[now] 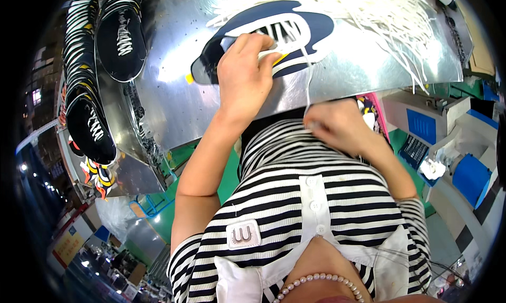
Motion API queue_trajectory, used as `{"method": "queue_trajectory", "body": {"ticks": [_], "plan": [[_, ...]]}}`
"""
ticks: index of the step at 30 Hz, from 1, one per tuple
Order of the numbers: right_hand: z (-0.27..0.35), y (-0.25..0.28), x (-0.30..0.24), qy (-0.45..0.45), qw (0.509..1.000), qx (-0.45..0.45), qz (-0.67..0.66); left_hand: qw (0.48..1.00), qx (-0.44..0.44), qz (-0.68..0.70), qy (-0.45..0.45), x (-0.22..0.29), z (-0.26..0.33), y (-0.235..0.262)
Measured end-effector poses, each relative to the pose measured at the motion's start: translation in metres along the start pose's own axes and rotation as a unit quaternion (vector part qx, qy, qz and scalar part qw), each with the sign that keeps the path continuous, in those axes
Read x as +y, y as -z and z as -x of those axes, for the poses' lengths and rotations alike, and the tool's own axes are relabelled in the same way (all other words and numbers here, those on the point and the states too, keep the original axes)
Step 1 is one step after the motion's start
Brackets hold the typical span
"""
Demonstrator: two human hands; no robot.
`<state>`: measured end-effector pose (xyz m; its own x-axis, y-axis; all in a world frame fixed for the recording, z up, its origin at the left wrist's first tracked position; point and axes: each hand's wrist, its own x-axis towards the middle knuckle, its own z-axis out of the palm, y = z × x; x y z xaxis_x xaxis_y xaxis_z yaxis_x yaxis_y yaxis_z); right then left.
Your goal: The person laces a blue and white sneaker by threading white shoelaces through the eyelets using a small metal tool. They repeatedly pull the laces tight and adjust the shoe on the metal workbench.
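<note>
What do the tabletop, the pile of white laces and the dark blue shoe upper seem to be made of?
The tabletop looks like bare metal, perhaps steel: grey, smooth, with bright glare. The white laces seem to be soft textile cord, matt and loosely tangled. The dark blue shoe upper may be fabric or synthetic sheet; its dull surface leaves that open.

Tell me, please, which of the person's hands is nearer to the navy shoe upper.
Left. The left hand grips the navy shoe upper; the right hand is apart from it, toward the person's body, holding the white lace that runs from it.
</note>
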<state>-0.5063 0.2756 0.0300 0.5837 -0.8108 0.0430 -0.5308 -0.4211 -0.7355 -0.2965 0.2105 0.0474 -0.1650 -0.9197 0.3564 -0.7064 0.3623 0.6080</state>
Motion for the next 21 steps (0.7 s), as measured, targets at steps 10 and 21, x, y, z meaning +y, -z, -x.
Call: {"method": "queue_trajectory", "body": {"ticks": [10, 21], "plan": [[-0.059, 0.017, 0.013, -0.159, 0.936, 0.159, -0.272, 0.994, 0.032, 0.059, -0.089, 0.017, 0.006, 0.008], [-0.034, 0.018, -0.001, -0.116, 0.93, 0.141, -0.318, 0.983, -0.152, -0.097, -0.022, 0.001, 0.0, 0.007]]}}
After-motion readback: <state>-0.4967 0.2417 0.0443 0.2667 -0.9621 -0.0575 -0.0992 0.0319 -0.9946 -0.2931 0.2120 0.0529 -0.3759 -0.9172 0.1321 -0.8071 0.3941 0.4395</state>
